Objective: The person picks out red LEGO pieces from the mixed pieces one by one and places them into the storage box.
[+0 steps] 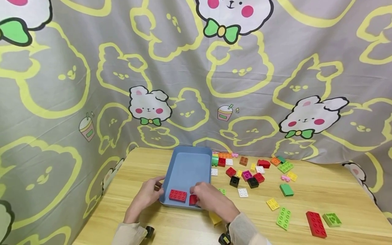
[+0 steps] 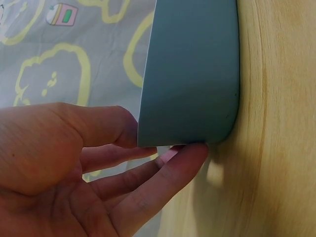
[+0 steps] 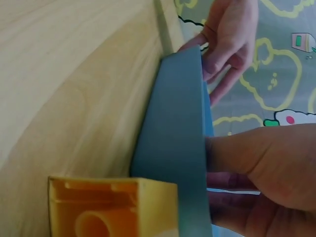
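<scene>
"Small brick (image 1: 192, 200), where?"
"In the tray (image 1: 188, 170), near right corner; right hand (image 1: 211, 199) seems to pinch it, fingers nearly closed."
"Left hand (image 1: 148, 192)?"
"Fingers part-open, gripping the tray's rim, presumably so it won't slide."

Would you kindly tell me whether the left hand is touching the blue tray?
Touching: the left wrist view shows a fingertip of the left hand against the outer wall of the blue tray, with no visible gap.

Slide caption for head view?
Left hand on blue tray, right hand on a red brick inside, loose bricks scattered alongside.
</scene>
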Motion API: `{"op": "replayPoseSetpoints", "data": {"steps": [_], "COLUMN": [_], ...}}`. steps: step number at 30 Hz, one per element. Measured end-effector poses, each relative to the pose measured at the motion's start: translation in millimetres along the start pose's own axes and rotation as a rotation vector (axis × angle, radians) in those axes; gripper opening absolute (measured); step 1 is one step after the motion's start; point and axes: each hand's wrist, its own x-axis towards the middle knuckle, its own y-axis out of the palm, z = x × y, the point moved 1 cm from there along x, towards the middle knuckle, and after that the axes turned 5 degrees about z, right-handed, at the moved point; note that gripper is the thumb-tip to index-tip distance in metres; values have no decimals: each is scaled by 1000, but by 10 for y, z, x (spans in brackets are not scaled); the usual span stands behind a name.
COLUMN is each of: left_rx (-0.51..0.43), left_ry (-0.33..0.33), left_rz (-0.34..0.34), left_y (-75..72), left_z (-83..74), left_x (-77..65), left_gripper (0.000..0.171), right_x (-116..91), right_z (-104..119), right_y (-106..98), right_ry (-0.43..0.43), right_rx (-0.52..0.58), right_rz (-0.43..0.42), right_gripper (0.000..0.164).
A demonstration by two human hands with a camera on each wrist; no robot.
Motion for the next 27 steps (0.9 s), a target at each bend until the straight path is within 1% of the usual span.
{"op": "replayPoseSetpoints", "data": {"steps": [3, 7, 10, 13, 15, 20, 23, 27], "left_rx": [-2, -12, -12, -3, -1, -4, -1, 0], "left_ry": [-4, -6, -11, -17, -20, -8, -6, -16], "left_rz": [3, 9, 11, 11, 10, 6, 5, 11], "left_y": [5, 8, 9, 4, 1, 2, 3, 5], "left_z": [7, 11, 3, -5, -11, -11, -7, -14], "left_x": [0, -3, -4, -9, -11, -9, -8, -16], "left_gripper": [48, 48, 48, 48, 48, 48, 48, 49], "right_x": [-51, -168, -302, -453, -563, -861, -1016, -1168], "right_z": [-13, -36, -51, -68, -83, -157, -229, -322], "right_y": [-74, -226, -351, -456, -505, -540, -526, -501], "right_ry": [9, 22, 33, 26, 37, 106, 117, 134], "right_rx": [16, 64, 118, 133, 130, 131, 147, 185], "right_rz": [-14, -49, -86, -133, -156, -163, -156, -132], "right_gripper": [29, 30, 29, 28, 29, 30, 30, 29]}}
